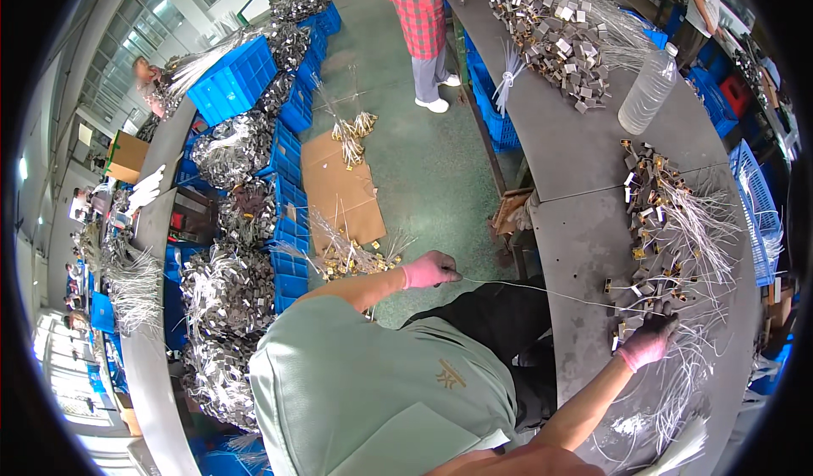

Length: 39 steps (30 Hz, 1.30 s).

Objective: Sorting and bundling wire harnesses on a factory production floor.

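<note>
A thin white wire (546, 290) stretches from my left hand across the edge of the grey table (584, 247) to my right hand. My left hand (430, 270), in a pink glove with darkened fingertips, is closed on one end of the wire, out beyond the table's edge. Over the table, my right hand (648, 340), gloved the same way, has its fingers closed where the wire reaches it. Right beside it lies a tangled pile of white wires (690, 230) with small metal-and-yellow block-shaped parts (648, 213) on their ends. Loose wires (686, 374) spread beneath and past my right hand.
A clear plastic bottle (648, 91) stands farther up the table, near a big heap of grey block parts (550, 35). Blue crates (288, 213) heaped with wired parts line the left. Wire bundles lie on flattened cardboard (339, 188). A person in a checked apron (419, 10) stands ahead.
</note>
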Tool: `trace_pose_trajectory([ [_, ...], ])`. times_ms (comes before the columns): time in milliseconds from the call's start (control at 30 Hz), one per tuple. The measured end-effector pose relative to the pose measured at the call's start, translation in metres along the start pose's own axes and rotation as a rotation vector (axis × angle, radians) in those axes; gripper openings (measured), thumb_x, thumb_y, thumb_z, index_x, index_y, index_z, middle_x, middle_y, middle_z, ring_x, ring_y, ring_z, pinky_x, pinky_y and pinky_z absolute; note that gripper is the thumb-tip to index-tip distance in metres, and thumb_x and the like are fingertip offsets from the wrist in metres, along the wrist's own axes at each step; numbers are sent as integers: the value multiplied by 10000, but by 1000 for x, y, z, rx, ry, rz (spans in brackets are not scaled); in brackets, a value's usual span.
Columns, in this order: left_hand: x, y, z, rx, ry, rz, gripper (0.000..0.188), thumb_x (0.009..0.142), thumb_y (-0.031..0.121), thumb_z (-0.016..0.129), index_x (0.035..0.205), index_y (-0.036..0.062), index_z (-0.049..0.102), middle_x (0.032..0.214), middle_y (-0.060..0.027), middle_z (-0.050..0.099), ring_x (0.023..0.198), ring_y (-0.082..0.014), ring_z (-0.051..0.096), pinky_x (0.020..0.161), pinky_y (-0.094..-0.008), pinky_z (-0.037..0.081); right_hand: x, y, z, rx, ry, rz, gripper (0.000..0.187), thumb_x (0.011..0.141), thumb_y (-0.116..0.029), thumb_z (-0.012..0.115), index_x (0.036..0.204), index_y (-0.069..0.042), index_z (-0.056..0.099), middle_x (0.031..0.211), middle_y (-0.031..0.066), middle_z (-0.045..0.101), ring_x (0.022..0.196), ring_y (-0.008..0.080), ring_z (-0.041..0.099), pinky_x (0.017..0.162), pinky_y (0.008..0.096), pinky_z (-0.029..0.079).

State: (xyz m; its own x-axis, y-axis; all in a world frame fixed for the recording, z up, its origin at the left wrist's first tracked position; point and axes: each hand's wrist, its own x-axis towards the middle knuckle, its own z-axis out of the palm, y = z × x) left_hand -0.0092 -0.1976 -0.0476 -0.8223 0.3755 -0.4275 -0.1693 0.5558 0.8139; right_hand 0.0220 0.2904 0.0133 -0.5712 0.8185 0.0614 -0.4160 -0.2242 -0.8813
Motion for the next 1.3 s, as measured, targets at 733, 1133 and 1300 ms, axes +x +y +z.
trace_pose_trajectory([
  [733, 23, 91, 42, -373, -242, -57, 365, 918, 387, 532, 960, 28, 581, 676, -36, 591, 545, -134, 564, 519, -283, 467, -36, -29, 15, -484, -207, 197, 255, 945, -266, 566, 869, -31, 629, 736, -9, 572, 642, 80, 472, 579, 239, 373],
  [1133, 124, 253, 130, 66, -313, 533, 516, 882, 326, 595, 1299, 62, 445, 1296, -194, 471, 1227, -347, 440, 1029, -423, 360, -35, -13, 29, -785, -425, 377, 289, 957, -278, 525, 947, -6, 622, 641, -6, 554, 511, 71, 485, 468, 243, 387],
  [1300, 226, 287, 154, 495, 110, 741, 685, 812, 288, 657, 1385, 52, 366, 1434, -153, 359, 1259, -319, 408, 996, -410, 395, -7, -48, -117, -1360, -140, 116, 573, 924, -302, 572, 1344, 49, 403, 1245, 219, 531, 1063, 289, 559, 907, 380, 458],
])
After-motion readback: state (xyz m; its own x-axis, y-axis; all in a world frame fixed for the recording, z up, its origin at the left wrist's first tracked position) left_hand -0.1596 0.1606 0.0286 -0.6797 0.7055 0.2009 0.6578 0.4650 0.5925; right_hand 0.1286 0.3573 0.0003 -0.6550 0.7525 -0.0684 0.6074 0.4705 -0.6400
